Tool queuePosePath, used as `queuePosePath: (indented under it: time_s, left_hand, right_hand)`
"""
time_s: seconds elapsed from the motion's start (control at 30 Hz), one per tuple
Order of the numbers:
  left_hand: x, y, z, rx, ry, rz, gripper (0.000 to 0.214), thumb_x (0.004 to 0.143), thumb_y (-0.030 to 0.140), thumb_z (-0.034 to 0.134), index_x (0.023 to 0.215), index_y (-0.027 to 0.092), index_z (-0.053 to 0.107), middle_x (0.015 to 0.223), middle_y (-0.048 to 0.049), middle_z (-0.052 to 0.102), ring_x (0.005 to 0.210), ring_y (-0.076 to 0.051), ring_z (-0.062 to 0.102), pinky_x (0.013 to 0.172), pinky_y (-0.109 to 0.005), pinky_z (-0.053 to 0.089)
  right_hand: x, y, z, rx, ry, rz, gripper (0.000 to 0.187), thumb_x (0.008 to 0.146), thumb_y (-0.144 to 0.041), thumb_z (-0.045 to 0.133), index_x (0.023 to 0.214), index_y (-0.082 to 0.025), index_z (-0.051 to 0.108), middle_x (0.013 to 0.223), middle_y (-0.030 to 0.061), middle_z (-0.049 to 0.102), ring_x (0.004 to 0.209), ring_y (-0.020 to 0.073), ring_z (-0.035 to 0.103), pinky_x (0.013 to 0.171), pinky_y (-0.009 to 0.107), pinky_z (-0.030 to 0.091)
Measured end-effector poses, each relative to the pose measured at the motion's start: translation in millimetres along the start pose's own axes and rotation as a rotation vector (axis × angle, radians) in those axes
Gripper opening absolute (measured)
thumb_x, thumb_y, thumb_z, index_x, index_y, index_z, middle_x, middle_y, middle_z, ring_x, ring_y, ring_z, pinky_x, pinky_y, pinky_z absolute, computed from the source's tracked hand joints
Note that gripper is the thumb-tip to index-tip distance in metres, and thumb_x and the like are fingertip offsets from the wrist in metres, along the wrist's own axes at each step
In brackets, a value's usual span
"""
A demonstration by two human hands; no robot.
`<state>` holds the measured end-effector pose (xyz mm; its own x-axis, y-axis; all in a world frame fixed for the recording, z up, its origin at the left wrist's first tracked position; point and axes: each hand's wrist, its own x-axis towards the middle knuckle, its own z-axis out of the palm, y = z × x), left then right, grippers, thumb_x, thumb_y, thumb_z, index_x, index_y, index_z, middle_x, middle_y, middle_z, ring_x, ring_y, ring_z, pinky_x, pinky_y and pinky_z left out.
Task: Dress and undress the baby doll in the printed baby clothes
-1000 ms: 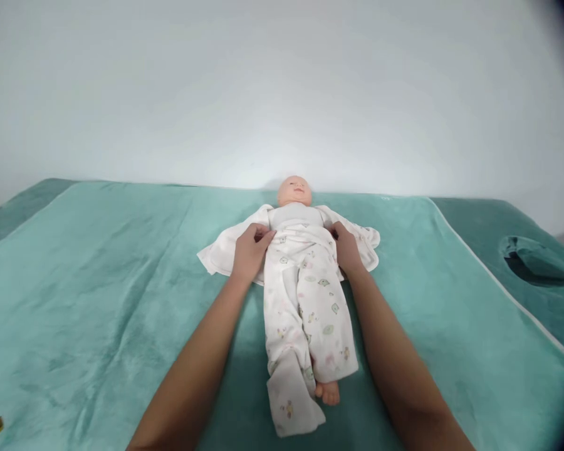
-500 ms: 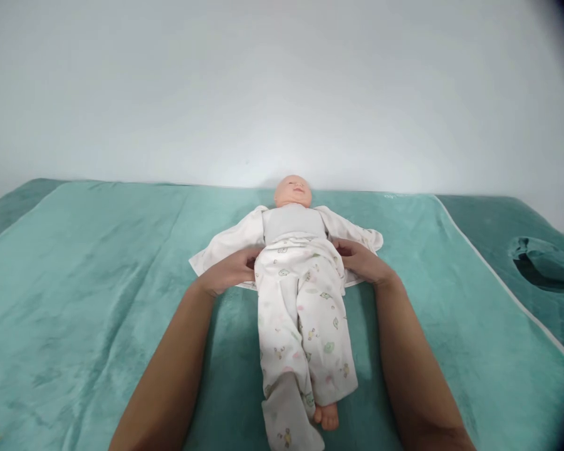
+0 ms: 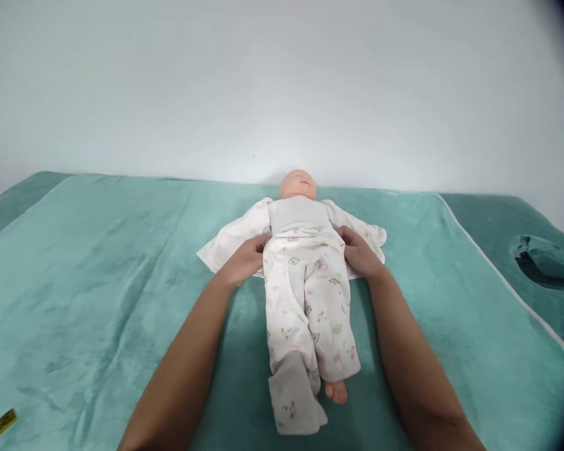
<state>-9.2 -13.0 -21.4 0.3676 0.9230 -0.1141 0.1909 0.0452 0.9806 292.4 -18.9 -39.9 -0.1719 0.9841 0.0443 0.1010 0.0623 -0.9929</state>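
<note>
Here are the trousers [image 3: 305, 275], on the doll [image 3: 299, 215], mid-bed, their long axis running straight away from the person, waist at the far end, legs coming back this way. And that waist is what matters: it sits squarely between the two hands, the left hand [image 3: 245, 258] at one side edge, the right hand [image 3: 358, 252] at the other, neither clearly nearer! Both are bent inward, fingers curled in narrow against the hips; the tips are tucked out of sight, so whether either has cloth pinched, I cannot tell. Down the near end, a bare foot [image 3: 336, 392] pokes out of one cuff; the other leg runs longer, its end flat, no foot showing. Up beyond the waist, the pale trunk lies bare, the head near the wall [image 3: 282, 81]. The shirt [image 3: 244, 228] spreads out on both sides, beneath the hands. All around, the green sheet [image 3: 122, 250] over the bed [image 3: 489, 232].
</note>
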Motion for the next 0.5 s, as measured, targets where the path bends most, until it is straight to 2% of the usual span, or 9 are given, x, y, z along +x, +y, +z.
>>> queuePosePath:
  time_s: [0.13, 0.23, 0.4, 0.5]
  left_hand:
    - [0.5, 4.3, 13.5, -0.038, 0.171, 0.023, 0.038, 0.067, 0.018, 0.07, 0.101, 0.022, 0.055, 0.091, 0.0018, 0.064, 0.078, -0.015, 0.057, 0.065, -0.024, 0.044]
    - [0.3, 5.5, 21.7, -0.051, 0.261, 0.035, 0.041, 0.068, 0.021, 0.073, 0.104, 0.022, 0.053, 0.093, 0.0005, 0.065, 0.079, -0.016, 0.057, 0.066, -0.026, 0.045]
    - [1.0, 6.4, 29.2, -0.081, 0.255, 0.074, 0.033, 0.072, 0.024, 0.069, 0.1, 0.022, 0.053, 0.083, 0.0018, 0.062, 0.086, -0.019, 0.059, 0.074, -0.029, 0.047]
    - [0.2, 9.9, 28.4, -0.053, 0.271, 0.106, 0.028, 0.072, 0.022, 0.066, 0.098, 0.022, 0.054, 0.084, 0.0018, 0.062, 0.089, -0.019, 0.059, 0.077, -0.03, 0.047]
  right_hand:
    - [2.1, 0.3, 7.1, 0.126, 0.016, 0.038, 0.029, 0.072, -0.024, 0.077, 0.088, -0.025, 0.052, 0.078, -0.0052, 0.056, 0.069, 0.0128, 0.047, 0.061, 0.026, 0.038]
    - [4.2, 3.6, 11.2, 0.222, 0.029, 0.064, 0.036, 0.071, -0.024, 0.078, 0.093, -0.027, 0.05, 0.078, -0.0056, 0.057, 0.065, 0.013, 0.048, 0.058, 0.025, 0.038]
    - [6.5, 8.8, 12.3, 0.289, -0.001, 0.06, 0.038, 0.07, -0.024, 0.077, 0.094, -0.028, 0.048, 0.079, -0.0058, 0.056, 0.065, 0.0134, 0.049, 0.059, 0.026, 0.041]
    - [6.3, 8.8, 12.5, 0.279, 0.016, 0.053, 0.039, 0.069, -0.027, 0.078, 0.093, -0.028, 0.048, 0.081, -0.0047, 0.057, 0.066, 0.0142, 0.049, 0.06, 0.027, 0.042]
